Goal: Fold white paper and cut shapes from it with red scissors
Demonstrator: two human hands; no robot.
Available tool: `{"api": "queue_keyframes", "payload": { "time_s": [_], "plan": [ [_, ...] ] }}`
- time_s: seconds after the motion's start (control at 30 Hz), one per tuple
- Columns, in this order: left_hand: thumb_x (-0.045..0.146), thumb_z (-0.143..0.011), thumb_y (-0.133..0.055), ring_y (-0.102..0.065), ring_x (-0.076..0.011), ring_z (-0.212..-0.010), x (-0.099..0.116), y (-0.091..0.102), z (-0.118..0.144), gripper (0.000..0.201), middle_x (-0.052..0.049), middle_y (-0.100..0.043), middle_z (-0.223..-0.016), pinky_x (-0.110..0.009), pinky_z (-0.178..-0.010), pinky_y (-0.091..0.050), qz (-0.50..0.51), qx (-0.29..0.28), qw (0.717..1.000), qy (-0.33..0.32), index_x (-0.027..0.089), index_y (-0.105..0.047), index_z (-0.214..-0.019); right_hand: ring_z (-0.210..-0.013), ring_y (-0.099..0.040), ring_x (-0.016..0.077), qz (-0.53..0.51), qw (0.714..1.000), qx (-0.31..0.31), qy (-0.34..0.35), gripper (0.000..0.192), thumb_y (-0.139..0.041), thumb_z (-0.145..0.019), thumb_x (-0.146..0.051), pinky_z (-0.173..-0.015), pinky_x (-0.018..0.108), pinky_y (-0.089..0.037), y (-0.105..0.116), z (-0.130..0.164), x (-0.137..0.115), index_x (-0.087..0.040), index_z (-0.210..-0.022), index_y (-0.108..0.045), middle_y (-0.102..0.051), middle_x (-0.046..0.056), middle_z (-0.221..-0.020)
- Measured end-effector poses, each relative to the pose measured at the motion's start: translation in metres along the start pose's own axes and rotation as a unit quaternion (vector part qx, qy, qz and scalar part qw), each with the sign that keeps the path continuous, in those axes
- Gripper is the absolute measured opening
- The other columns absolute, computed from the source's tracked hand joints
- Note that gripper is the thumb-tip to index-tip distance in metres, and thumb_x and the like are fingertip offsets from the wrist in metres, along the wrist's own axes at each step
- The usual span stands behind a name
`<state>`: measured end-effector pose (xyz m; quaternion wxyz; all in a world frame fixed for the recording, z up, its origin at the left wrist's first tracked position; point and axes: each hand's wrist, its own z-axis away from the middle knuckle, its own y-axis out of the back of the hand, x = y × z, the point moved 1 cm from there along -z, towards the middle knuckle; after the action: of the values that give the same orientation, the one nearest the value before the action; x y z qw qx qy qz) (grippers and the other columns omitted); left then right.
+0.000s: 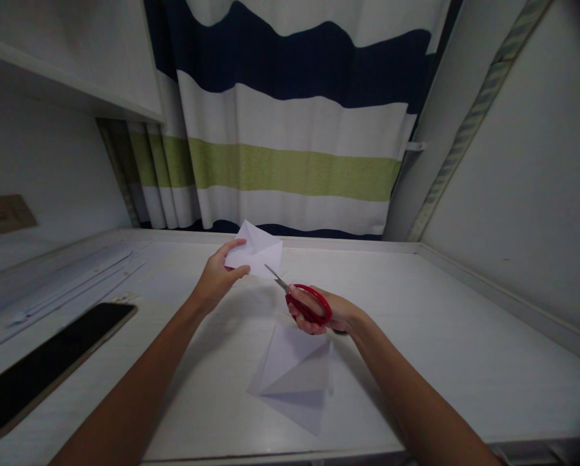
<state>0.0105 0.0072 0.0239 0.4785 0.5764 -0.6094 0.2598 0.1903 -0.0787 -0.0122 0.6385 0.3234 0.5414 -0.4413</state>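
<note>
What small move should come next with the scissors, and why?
Probably close the scissors a little further into the folded paper: the right hand has the blade tips at its edge, and the left hand pinches it above the table.

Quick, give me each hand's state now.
Left hand: shut on the paper.
Right hand: shut on the scissors.

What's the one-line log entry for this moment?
left hand: holds folded white paper | right hand: grips red scissors, blades at paper | desk: folded sheet, phone
</note>
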Motion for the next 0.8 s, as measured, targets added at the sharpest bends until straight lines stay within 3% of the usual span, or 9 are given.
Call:
{"api": "queue_keyframes", "payload": {
  "time_s": [0.57,0.8],
  "plan": [
    [0.019,-0.058,-0.057,-0.044,-0.0069,-0.05,0.0013,-0.0016,0.0011,0.056,-0.001,-0.054,-0.078,-0.018,-0.045,-0.035,-0.014,0.001,1.0,0.005,0.016,-0.044,-0.112,-0.029,-0.038,0.0045,0.024,0.999,0.023,0.02,0.043,-0.035,-0.074,-0.056,-0.024,0.013,-0.024,-0.0028,0.0021,-0.0036,-0.014,-0.067,-0.043,-0.045,-0.003,-0.039],
    [0.019,-0.058,-0.057,-0.045,-0.0073,-0.051,0.0006,0.0016,0.0003,0.056,-0.002,-0.053,-0.082,-0.019,-0.046,-0.036,-0.014,0.008,1.0,0.002,0.015,-0.043,-0.112,-0.028,-0.035,0.0031,0.027,1.0,-0.014,-0.007,0.046,-0.033,-0.074,-0.057,-0.025,0.013,-0.022,-0.0019,0.0075,-0.0081,-0.013,-0.068,-0.043,-0.046,-0.003,-0.039]
  ]
}}
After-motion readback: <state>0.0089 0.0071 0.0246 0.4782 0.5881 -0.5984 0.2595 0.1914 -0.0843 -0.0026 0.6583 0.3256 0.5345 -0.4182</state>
